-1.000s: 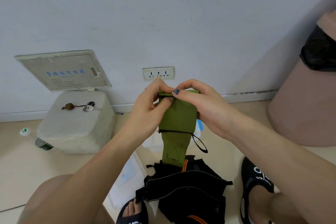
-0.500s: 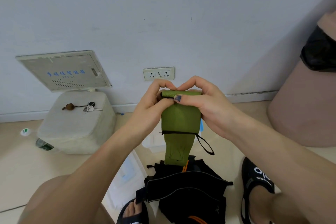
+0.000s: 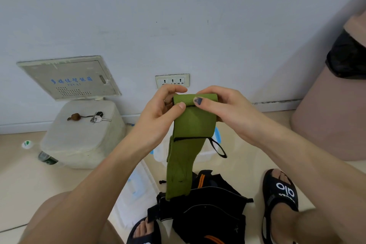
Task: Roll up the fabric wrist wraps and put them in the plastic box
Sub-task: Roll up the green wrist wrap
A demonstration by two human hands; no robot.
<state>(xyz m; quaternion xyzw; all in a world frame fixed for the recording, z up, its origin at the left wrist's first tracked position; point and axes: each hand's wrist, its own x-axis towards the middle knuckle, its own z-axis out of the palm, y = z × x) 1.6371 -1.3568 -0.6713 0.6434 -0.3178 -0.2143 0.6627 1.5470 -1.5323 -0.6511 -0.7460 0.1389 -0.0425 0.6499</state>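
Up at chest height, your left hand (image 3: 158, 113) and right hand (image 3: 223, 109) pinched the rolled top edge of the green wrist wrap (image 3: 190, 125); its tail hung freely above the black wraps (image 3: 208, 212), with the plastic box (image 3: 216, 136) partly hidden behind.

Beige floor (image 3: 17, 180): white box (image 3: 83, 134) with keys (image 3: 97, 118) on top, bottle (image 3: 46, 158) beside it, black fabric pile (image 3: 208, 214), clear plastic box (image 3: 208, 150), brown bin (image 3: 332, 121).

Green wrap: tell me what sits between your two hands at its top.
In the head view, the rolled top of the green wrap spans from the left hand to the right hand; both pinch it.
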